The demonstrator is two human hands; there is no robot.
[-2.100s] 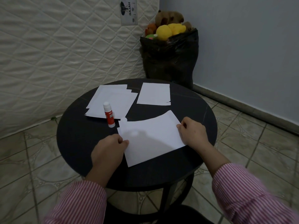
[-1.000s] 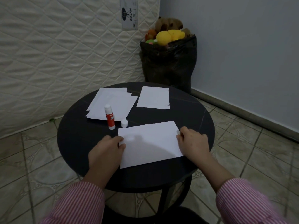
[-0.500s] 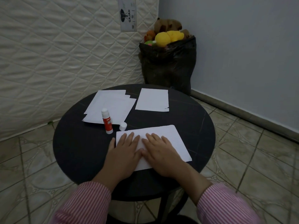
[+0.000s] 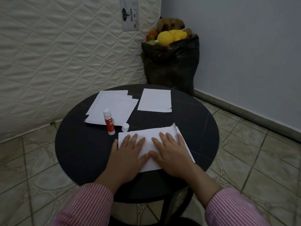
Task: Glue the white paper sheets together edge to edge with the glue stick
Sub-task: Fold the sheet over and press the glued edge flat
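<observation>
On the round black table (image 4: 78, 144) a white paper sheet (image 4: 149, 133) lies near the front edge. My left hand (image 4: 128, 152) and my right hand (image 4: 171, 150) press flat on it with fingers spread. The sheet's far right corner curls up a little over another sheet edge. The red glue stick (image 4: 109, 121) stands upright and uncapped, left of the sheet. Its white cap (image 4: 125, 127) sits beside it. A fanned stack of white sheets (image 4: 114, 106) lies at the back left. A single white sheet (image 4: 155, 100) lies at the back middle.
A quilted mattress (image 4: 57, 54) leans against the wall on the left. A black bag (image 4: 171, 66) full of soft toys stands in the corner behind the table. Tiled floor surrounds the table.
Both hands let go of the sheet's side edges and moved onto its top, pressing it flat. They have since spread apart, the right hand sliding rightward. The far right corner now curls up.
</observation>
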